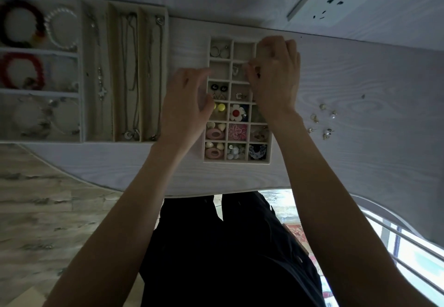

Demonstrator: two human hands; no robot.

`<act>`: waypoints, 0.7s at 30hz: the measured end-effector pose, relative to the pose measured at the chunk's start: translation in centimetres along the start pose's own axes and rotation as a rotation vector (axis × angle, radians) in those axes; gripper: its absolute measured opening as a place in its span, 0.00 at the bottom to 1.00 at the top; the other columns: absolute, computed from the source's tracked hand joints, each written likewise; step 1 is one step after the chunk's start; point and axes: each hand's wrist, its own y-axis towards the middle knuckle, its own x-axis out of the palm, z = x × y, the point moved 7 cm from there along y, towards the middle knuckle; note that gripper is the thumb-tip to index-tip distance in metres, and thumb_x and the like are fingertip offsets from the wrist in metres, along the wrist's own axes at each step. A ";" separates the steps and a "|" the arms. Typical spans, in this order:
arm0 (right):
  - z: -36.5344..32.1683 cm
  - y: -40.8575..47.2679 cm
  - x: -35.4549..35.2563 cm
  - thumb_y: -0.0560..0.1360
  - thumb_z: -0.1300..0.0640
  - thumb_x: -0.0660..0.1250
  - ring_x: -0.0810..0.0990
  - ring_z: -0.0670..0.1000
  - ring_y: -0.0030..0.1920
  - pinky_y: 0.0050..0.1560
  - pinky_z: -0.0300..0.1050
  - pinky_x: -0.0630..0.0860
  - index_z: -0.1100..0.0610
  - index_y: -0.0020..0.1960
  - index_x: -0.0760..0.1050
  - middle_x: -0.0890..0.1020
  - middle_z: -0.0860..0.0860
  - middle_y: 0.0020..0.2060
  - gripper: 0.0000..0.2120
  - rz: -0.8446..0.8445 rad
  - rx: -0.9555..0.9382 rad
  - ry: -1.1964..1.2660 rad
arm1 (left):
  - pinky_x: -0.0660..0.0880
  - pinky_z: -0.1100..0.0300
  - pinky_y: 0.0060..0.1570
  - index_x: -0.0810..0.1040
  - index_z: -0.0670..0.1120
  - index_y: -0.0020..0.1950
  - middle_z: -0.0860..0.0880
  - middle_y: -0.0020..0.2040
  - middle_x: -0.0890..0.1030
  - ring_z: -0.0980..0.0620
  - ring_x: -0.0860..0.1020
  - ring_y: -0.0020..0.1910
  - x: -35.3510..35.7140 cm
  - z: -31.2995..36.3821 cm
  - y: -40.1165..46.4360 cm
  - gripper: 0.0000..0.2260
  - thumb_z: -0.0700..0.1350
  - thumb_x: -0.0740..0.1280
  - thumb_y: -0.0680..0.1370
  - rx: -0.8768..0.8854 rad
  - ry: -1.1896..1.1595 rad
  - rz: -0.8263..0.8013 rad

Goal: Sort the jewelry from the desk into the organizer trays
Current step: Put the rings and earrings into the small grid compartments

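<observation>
Fingers (pixel 254 72) above pale woodgrain desk (pixel 360 104)

On the desk (pixel 348 162) stand three trays. The bracelet tray (pixel 80 71) lies far left, touching the necklace tray (pixel 111 71) to its right. Well apart, further right, sits the grid tray (pixel 270 153), earrings in its compartments. Both hands hover over it: left hand (pixel 186 104) at its left edge, right hand (pixel 276 76) over its right column. Loose studs (pixel 323 121) lie right of it. A socket (pixel 330 1) sits behind.

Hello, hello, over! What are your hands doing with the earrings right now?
Right hand curled over earring tray, pinching something tiny. Left hand loose at tray's left edge, empty. Loose earrings wait on desk. Nothing blocking.
</observation>
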 end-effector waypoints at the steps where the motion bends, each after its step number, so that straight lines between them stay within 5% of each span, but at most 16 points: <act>1: 0.6 -0.2 -0.5 0.69 0.57 0.70 0.76 0.58 0.49 0.47 0.48 0.72 0.59 0.39 0.82 0.80 0.56 0.49 0.06 0.039 0.015 0.039 | 0.71 0.62 0.49 0.76 0.47 0.61 0.45 0.56 0.76 0.51 0.75 0.52 0.1 0.8 0.4 0.14 0.43 0.65 0.76 0.070 0.074 0.016; 8: 1.7 -1.7 -1.2 0.71 0.56 0.61 0.75 0.61 0.54 0.48 0.49 0.72 0.55 0.41 0.83 0.79 0.57 0.54 0.11 0.037 -0.005 0.053 | 0.65 0.47 0.59 0.83 0.49 0.49 0.47 0.64 0.75 0.44 0.67 0.64 2.0 3.7 3.1 0.13 0.50 0.59 0.79 0.290 0.474 -0.002; 21: 0.6 -2.6 0.2 0.72 0.53 0.62 0.74 0.60 0.57 0.49 0.50 0.69 0.51 0.44 0.84 0.77 0.55 0.60 0.12 -0.057 -0.025 -0.036 | 0.53 0.45 0.61 0.81 0.52 0.52 0.48 0.69 0.70 0.45 0.58 0.67 3.1 3.7 3.3 0.13 0.51 0.58 0.78 0.325 0.641 -0.044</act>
